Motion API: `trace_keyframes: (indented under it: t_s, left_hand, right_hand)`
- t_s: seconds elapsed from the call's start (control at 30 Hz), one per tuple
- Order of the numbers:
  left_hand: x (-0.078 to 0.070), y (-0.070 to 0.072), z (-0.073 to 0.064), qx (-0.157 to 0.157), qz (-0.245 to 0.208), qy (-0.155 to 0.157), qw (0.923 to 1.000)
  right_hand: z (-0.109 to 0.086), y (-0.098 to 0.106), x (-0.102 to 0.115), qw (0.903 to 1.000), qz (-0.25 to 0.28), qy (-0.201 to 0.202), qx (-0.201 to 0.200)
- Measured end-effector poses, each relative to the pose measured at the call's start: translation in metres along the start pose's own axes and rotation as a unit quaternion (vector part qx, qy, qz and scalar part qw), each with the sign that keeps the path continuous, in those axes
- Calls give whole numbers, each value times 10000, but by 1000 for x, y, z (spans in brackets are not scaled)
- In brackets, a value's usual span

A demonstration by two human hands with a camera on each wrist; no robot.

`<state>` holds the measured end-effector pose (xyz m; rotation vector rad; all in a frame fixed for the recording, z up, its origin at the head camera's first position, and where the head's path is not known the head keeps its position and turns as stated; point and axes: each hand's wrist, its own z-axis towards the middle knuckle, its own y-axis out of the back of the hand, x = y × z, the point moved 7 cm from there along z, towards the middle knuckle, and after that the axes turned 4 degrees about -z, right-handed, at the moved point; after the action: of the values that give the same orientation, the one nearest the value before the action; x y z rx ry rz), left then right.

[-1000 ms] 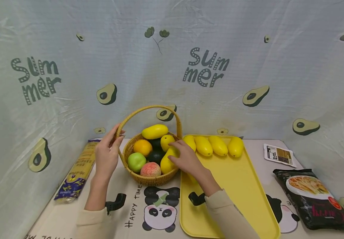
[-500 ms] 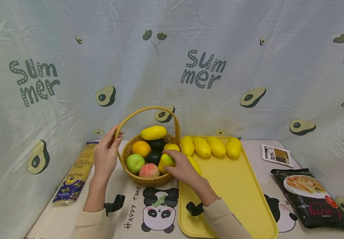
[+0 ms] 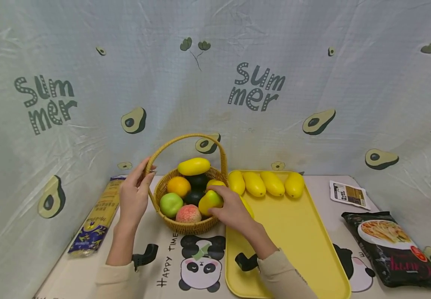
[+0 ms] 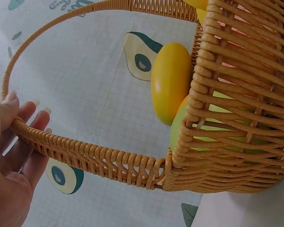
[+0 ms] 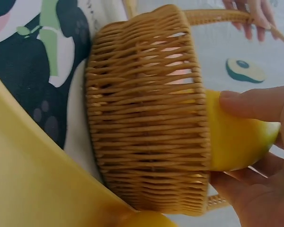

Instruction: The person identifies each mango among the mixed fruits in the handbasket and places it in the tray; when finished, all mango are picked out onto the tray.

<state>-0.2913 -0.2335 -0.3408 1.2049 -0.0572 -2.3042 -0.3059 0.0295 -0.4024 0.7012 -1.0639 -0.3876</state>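
A wicker basket (image 3: 190,226) holds an orange (image 3: 179,186), a green apple (image 3: 171,204), a peach (image 3: 188,214), dark round fruits (image 3: 194,197) and yellow mangoes (image 3: 194,166). My left hand (image 3: 134,195) holds the left side of its arched handle (image 4: 85,153), thumb on one side and fingers on the other. At the basket's right rim, my right hand (image 3: 232,207) grips a yellow mango with a greenish end (image 5: 236,137) between thumb and fingers. That mango's lower part is hidden inside the basket in the right wrist view.
Right of the basket lies a yellow tray (image 3: 290,249) with several mangoes (image 3: 273,184) along its far edge. A black food bag (image 3: 395,249) and a small white packet (image 3: 349,194) lie farther right. A spaghetti packet (image 3: 97,218) is at the left. A printed curtain (image 3: 155,91) hangs behind.
My right hand has shifted a little lower, and the mango in it has turned so its greenish end shows. My left hand has stayed on the basket handle.
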Motion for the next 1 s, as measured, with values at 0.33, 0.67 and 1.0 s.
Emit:
trace_keyframes:
  t_s: [0.33, 0.67, 1.0]
  left_hand:
    - [-2, -1, 2, 41, 12, 26, 10000]
    - [0, 0, 1, -21, 99, 138, 9999]
    - [-2, 0, -1, -51, 71, 59, 9999]
  right_hand:
    - [-12, 36, -7, 9989, -203, 190, -371]
    - [-28, 64, -28, 9988, -122, -63, -478]
    - [-51, 88, -66, 9893, -202, -320, -1406]
